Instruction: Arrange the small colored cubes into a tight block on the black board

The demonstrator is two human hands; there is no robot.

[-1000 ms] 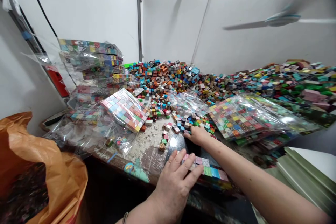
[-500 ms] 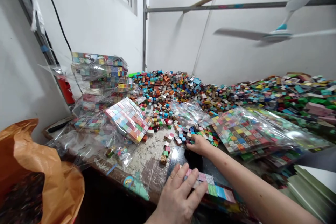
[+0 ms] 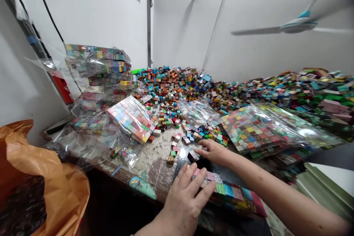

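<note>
My left hand (image 3: 184, 196) lies with fingers spread over the near end of rows of small printed cubes (image 3: 229, 191). The rows sit together on a dark, shiny board (image 3: 181, 158), partly hidden under this hand. Beyond it, my right hand (image 3: 213, 152) hovers low over the board, thumb and fingers apart. A pale-topped, dark-sided cube (image 3: 193, 156) rests on the board just left of its fingertips. Loose cubes (image 3: 190, 132) lie scattered past the right hand, and a short line of cubes (image 3: 173, 149) stands to the left.
Plastic-wrapped cube blocks are stacked (image 3: 99, 66) at left, with a tilted wrapped block (image 3: 131, 118) before them. More wrapped sets (image 3: 254, 129) lie at right. A large heap of cubes (image 3: 177, 84) lines the wall. An orange sack (image 3: 61, 177) stands left, green-grey trays (image 3: 326, 191) right.
My right hand has opened its fingers and drawn slightly away from a cube, which now sits on the board. The left hand stays on the rows. The camera view has shifted a little.
</note>
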